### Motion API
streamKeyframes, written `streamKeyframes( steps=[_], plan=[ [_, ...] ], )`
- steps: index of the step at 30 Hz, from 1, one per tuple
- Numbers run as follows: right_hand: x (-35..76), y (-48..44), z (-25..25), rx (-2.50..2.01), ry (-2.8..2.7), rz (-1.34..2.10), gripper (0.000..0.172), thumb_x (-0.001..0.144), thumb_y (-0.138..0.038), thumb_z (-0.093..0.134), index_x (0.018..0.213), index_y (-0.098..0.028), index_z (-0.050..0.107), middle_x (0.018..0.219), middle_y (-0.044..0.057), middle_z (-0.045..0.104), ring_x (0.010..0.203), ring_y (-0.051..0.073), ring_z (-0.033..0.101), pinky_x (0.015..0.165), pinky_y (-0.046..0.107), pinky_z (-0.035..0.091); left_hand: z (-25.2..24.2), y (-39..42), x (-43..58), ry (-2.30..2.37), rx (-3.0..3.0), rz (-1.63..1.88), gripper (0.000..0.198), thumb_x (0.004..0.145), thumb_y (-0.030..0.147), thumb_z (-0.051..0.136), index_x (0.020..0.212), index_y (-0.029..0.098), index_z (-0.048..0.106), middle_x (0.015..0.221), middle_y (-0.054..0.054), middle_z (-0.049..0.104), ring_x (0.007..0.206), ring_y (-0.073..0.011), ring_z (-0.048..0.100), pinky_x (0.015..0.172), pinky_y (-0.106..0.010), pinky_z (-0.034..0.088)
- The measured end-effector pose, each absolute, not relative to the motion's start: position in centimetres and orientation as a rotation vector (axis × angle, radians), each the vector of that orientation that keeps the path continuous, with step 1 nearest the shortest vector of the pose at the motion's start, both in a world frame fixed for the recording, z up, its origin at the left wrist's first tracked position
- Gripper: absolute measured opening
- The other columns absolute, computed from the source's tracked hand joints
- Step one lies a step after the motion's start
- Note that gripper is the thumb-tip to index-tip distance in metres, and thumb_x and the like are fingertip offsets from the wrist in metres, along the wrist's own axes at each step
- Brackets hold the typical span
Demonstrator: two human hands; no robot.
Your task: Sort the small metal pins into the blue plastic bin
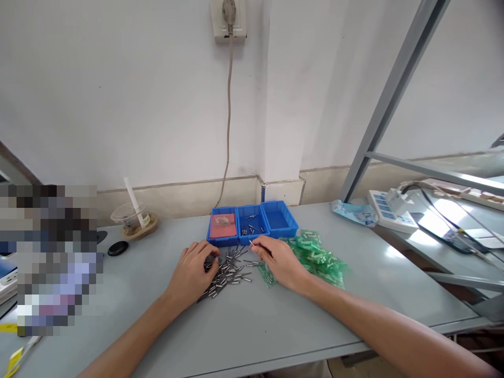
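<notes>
A scatter of small metal pins [230,273] lies on the grey table [252,325] just in front of me. My left hand [193,270] rests palm down on the left edge of the pile, fingers curled over some pins. My right hand [275,260] pinches a single thin pin [252,243] between thumb and fingers, its tip pointing toward the blue trays. Three small blue trays stand side by side behind the pile: the left one [222,227] holds a pink pad, the middle one [252,223] several pins, the right one [280,219] looks bare.
A heap of green plastic bags [318,257] lies beside my right hand. A plastic cup with a straw [132,215] and a black oval object [117,248] sit at the left. A power strip [389,210], cables and a metal frame post [388,100] are at the right.
</notes>
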State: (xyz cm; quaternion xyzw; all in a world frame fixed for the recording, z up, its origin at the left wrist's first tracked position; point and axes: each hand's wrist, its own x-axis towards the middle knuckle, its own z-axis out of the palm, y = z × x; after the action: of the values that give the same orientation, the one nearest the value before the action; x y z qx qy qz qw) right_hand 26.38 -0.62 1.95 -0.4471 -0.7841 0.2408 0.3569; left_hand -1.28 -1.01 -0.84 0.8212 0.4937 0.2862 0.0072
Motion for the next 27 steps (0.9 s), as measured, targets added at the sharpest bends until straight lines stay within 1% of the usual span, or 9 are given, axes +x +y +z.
streamKeyframes(
  steps=[4,9,12,14,16,19,22,24,27],
  plan=[
    [26.5,-0.5,1.5,-1.129,-2.025,0.627,0.026,0.110,-0.033,0.047,0.096,-0.023,0.067,0.084,0.001,0.069,0.074,0.018,0.064,0.068,0.029,0.046,-1.0,-0.8,-1.4,1.527,2.552,0.898,0.010,0.103,0.024,0.055,0.101,0.024,0.065,0.105,-0.003,0.069,0.098,-0.0262,0.060,0.087,-0.042,0.044],
    [26.7,-0.2,0.6,-1.103,-2.043,0.546,0.028,0.112,-0.029,0.040,0.122,-0.024,0.066,0.096,0.004,0.070,0.087,0.021,0.066,0.081,0.033,0.052,-1.3,-0.6,-1.5,1.508,2.543,0.886,0.012,0.104,0.028,0.056,0.100,0.025,0.066,0.103,-0.003,0.069,0.097,-0.0255,0.060,0.087,-0.040,0.045],
    [26.7,-0.1,0.5,-1.086,-2.096,0.524,0.030,0.111,-0.025,0.040,0.126,-0.025,0.066,0.099,0.005,0.070,0.092,0.022,0.066,0.085,0.035,0.052,-1.4,-0.5,-1.6,1.505,2.541,0.886,0.009,0.104,0.030,0.059,0.102,0.025,0.066,0.104,-0.003,0.069,0.097,-0.0257,0.061,0.088,-0.041,0.045],
    [26.6,-0.2,0.7,-1.091,-2.099,0.537,0.028,0.110,-0.023,0.043,0.125,-0.024,0.067,0.103,0.006,0.072,0.095,0.022,0.067,0.087,0.035,0.052,-1.4,-0.5,-1.6,1.494,2.542,0.882,0.011,0.105,0.030,0.057,0.104,0.025,0.066,0.104,-0.003,0.070,0.098,-0.0256,0.060,0.088,-0.041,0.045],
    [26.5,-0.4,1.0,-1.112,-2.074,0.571,0.022,0.108,-0.021,0.048,0.119,-0.024,0.067,0.106,0.005,0.073,0.097,0.022,0.067,0.088,0.035,0.051,-1.3,-0.6,-1.5,1.486,2.539,0.882,0.015,0.107,0.030,0.053,0.104,0.025,0.066,0.105,-0.004,0.070,0.098,-0.0254,0.060,0.088,-0.041,0.045],
    [26.4,-0.6,1.3,-1.142,-2.032,0.605,0.014,0.107,-0.022,0.052,0.107,-0.024,0.066,0.103,0.003,0.073,0.092,0.020,0.066,0.085,0.033,0.049,-0.8,-0.8,-1.4,1.454,2.538,0.887,0.021,0.110,0.034,0.049,0.107,0.025,0.067,0.107,-0.004,0.070,0.100,-0.0253,0.061,0.090,-0.042,0.046],
    [26.4,-0.6,1.5,-1.146,-1.999,0.601,0.010,0.106,-0.025,0.055,0.101,-0.024,0.064,0.096,0.001,0.070,0.085,0.019,0.063,0.078,0.031,0.047,-0.3,-1.3,-1.2,1.345,2.575,0.868,0.023,0.108,0.040,0.054,0.121,0.027,0.069,0.122,-0.006,0.068,0.113,-0.0266,0.061,0.097,-0.043,0.048],
    [26.5,-0.6,1.5,-1.143,-1.975,0.602,0.008,0.105,-0.025,0.059,0.098,-0.024,0.063,0.092,0.000,0.068,0.081,0.018,0.061,0.074,0.030,0.046,-0.1,-1.6,-1.1,1.272,2.607,0.827,0.029,0.106,0.044,0.060,0.130,0.029,0.067,0.133,-0.007,0.065,0.122,-0.0279,0.060,0.103,-0.044,0.048],
    [26.6,-0.6,1.6,-1.145,-1.954,0.608,0.009,0.102,-0.024,0.063,0.093,-0.023,0.064,0.090,-0.001,0.065,0.077,0.017,0.059,0.071,0.029,0.045,0.0,-1.8,-1.0,1.217,2.626,0.732,0.034,0.104,0.045,0.063,0.135,0.030,0.065,0.139,-0.007,0.064,0.127,-0.0281,0.059,0.108,-0.046,0.046]
  ],
)
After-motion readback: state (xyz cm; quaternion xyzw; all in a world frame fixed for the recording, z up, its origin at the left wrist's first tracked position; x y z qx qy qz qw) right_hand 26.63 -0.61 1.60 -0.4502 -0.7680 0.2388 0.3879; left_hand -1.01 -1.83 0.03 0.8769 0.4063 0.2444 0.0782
